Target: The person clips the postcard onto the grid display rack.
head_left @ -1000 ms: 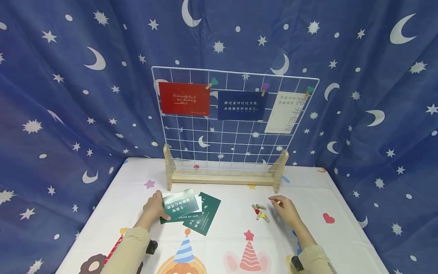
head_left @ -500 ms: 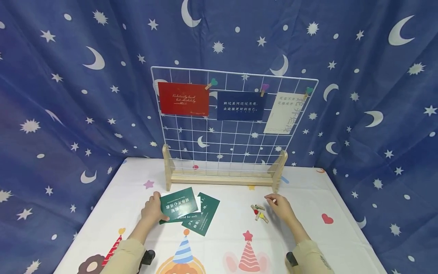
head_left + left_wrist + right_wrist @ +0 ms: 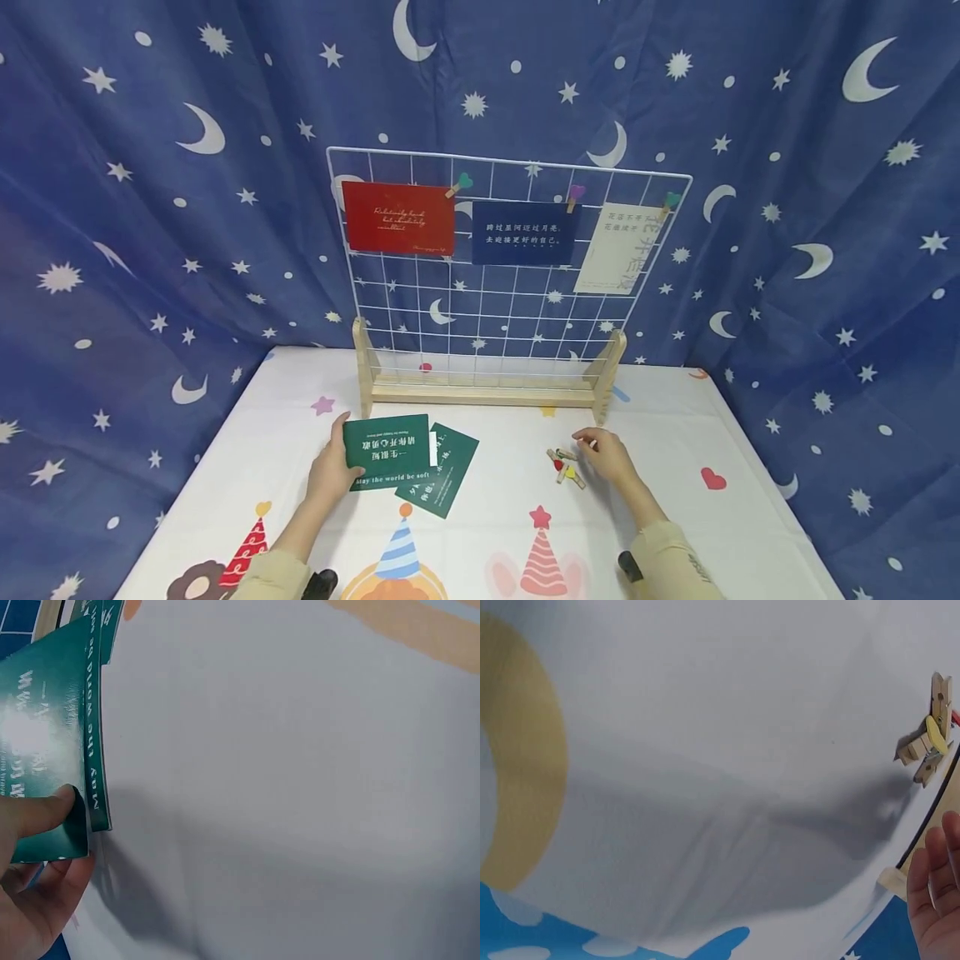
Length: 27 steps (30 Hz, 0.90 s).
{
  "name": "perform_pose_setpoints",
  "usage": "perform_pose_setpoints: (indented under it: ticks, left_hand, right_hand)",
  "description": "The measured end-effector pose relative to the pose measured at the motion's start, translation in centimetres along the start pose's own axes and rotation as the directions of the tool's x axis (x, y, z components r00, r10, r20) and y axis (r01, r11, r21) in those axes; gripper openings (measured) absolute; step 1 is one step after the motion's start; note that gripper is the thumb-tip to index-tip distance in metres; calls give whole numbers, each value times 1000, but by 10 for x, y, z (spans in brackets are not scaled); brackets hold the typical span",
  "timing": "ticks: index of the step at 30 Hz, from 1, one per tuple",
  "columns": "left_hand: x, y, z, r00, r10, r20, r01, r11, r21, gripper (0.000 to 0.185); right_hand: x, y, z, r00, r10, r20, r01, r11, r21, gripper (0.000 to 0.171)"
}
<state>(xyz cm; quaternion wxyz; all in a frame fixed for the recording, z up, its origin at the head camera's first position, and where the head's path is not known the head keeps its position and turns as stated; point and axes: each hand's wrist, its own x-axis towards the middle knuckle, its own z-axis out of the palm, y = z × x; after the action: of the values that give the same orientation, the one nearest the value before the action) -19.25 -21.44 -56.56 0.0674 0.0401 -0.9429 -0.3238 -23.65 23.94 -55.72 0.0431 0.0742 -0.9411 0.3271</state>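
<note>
My left hand pinches a green postcard with white writing at its left edge. The left wrist view shows the thumb across the card's face and the fingers behind it. Under that card lie another green card, lettered "May the world be soft", and a slanted green card; a white edge peeks out between. At right, my right hand hovers beside a small pile of wooden clothespins with red and yellow decorations. Its fingers are loosely bent, and I see nothing in them.
Behind the cards stands a white wire grid rack on a wooden base. Clothespins hold a red card, a navy card and a cream card on it. A starry blue curtain surrounds the printed tablecloth.
The held green card has turned more level and shifted slightly left with my left hand. My right hand has moved slightly left, closer to the clothespins.
</note>
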Motion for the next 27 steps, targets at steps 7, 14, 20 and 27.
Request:
perform_pose_setpoints:
  ticks: [7, 14, 20, 27]
  left_hand:
    - [-5, -7, -4, 997, -77, 9, 78, 988, -134, 87]
    - [4, -8, -6, 999, -37, -5, 35, 976, -214, 36]
    - [8, -3, -8, 999, -51, 13, 52, 952, -301, 23]
    - [13, 4, -5, 997, -67, -28, 55, 950, -306, 44]
  right_hand:
    - [1, -2, 10, 1000, -24, 15, 25, 999, -26, 13]
    - [-1, -4, 14, 1000, -15, 17, 16, 1000, -23, 13]
    - [0, -1, 14, 999, 16, 38, -14, 998, -60, 14]
    - [3, 3, 13, 1000, 1, 26, 1, 996, -88, 13]
